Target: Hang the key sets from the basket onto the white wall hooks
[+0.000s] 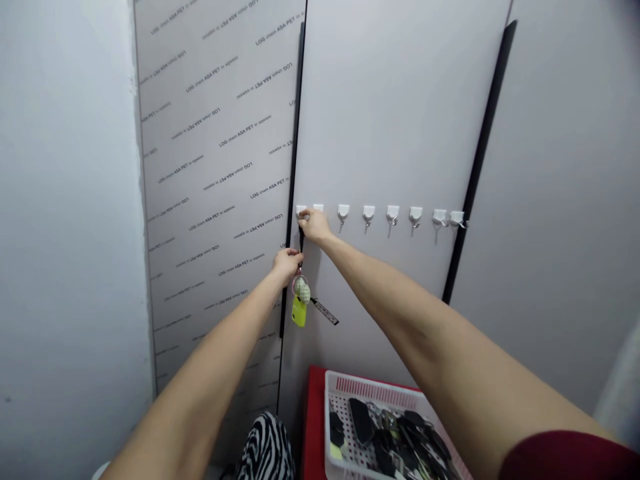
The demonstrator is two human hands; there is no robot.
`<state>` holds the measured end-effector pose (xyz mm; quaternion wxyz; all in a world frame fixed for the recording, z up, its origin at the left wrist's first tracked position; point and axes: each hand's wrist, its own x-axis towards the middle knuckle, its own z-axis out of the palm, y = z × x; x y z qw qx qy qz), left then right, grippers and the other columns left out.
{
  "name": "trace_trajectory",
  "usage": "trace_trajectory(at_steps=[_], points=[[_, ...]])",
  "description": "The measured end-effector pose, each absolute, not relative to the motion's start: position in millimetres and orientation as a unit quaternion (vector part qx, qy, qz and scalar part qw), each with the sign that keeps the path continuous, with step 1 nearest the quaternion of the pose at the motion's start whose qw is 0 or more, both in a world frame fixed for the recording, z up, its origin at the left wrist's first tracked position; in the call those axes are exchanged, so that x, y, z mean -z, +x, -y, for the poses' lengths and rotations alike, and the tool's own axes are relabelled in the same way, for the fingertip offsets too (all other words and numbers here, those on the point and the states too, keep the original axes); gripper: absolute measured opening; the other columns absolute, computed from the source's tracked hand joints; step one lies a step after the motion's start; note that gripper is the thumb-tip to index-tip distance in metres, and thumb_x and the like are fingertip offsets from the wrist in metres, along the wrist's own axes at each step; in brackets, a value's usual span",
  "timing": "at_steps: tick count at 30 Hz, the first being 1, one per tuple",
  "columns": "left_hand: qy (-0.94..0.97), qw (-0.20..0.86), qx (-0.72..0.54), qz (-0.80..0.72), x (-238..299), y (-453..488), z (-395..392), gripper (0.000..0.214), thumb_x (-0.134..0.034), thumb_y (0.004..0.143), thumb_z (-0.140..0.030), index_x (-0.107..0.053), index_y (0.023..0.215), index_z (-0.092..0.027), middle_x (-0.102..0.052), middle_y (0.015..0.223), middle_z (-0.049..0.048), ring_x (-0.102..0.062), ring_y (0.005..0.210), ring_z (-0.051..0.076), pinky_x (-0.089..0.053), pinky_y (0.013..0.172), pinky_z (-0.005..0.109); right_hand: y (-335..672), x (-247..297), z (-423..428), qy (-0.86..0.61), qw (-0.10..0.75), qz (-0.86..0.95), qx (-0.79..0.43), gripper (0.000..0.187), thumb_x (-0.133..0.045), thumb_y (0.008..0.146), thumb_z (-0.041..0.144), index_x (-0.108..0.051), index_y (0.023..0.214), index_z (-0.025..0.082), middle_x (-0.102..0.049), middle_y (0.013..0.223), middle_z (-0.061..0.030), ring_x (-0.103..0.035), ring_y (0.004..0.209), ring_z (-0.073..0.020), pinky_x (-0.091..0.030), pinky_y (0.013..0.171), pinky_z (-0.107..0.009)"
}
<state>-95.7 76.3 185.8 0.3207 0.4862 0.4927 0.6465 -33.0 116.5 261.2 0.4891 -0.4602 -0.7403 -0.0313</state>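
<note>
A keychain point(301, 291) hangs against the pale cabinet door, with a metal ring, a light green knobbly charm, a bright yellow tag and a dark strip with pale lettering. Its black strap runs up between my two hands. My right hand point(315, 225) is closed on the strap's top end at the leftmost white hook point(301, 211), and partly covers the hook beside it. Whether the strap sits on the hook is hidden by my fingers. Lower down, my left hand point(287, 264) pinches the strap just above the ring.
Several white adhesive hooks point(369, 213) run in a row to the right. Below, a white plastic basket point(400, 393) holding keys and dark fobs stands on a red surface point(315, 400). Black vertical handle strips point(295, 133) edge the doors. A zebra-patterned cloth point(266, 447) shows at the bottom.
</note>
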Motion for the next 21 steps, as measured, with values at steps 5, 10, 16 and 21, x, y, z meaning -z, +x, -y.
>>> trace_trajectory(at_steps=[5, 10, 16, 21], points=[[0.52, 0.31, -0.649, -0.462, -195.2, -89.7, -68.0, 0.019, -0.053, 0.057, -0.024, -0.049, 0.072, -0.013, -0.042, 0.045, -0.0046, -0.035, 0.032, 0.003, -0.035, 0.039, 0.019, -30.9, -258.0, -100.3, -0.41, 0.553, 0.723, 0.067, 0.018, -0.041, 0.067, 0.022, -0.055, 0.076, 0.016, -0.057, 0.069, -0.0014, -0.05, 0.064, -0.0088, -0.037, 0.064, -0.02], [0.52, 0.285, -0.674, -0.44, -212.0, -84.5, -65.6, 0.02, -0.053, 0.058, -0.025, -0.049, 0.073, -0.013, -0.043, 0.048, -0.0037, -0.037, 0.034, 0.003, -0.035, 0.04, 0.018, -30.1, -271.7, -98.4, -0.393, 0.588, 0.704, 0.063, 0.021, -0.039, 0.069, 0.027, -0.052, 0.081, 0.016, -0.056, 0.069, -0.0007, -0.049, 0.062, -0.0074, -0.036, 0.061, -0.019], [0.511, 0.262, -0.66, -0.484, -208.5, -88.7, -74.0, 0.019, -0.056, 0.055, -0.026, -0.051, 0.069, -0.014, -0.044, 0.046, -0.0037, -0.037, 0.034, 0.004, -0.033, 0.04, 0.018, -33.9, -275.7, -109.1, -0.447, 0.506, 0.735, 0.07, 0.015, -0.045, 0.065, 0.024, -0.055, 0.074, 0.017, -0.056, 0.067, -0.0011, -0.049, 0.061, -0.0091, -0.037, 0.06, -0.02], [0.519, 0.295, -0.62, -0.51, -196.9, -93.2, -71.3, 0.018, -0.055, 0.055, -0.023, -0.051, 0.07, -0.014, -0.041, 0.04, -0.0056, -0.034, 0.029, 0.004, -0.033, 0.037, 0.02, -32.9, -258.7, -112.7, -0.445, 0.472, 0.754, 0.098, 0.015, -0.045, 0.064, 0.017, -0.056, 0.074, 0.016, -0.057, 0.068, -0.0026, -0.05, 0.064, -0.0115, -0.037, 0.062, -0.022]])
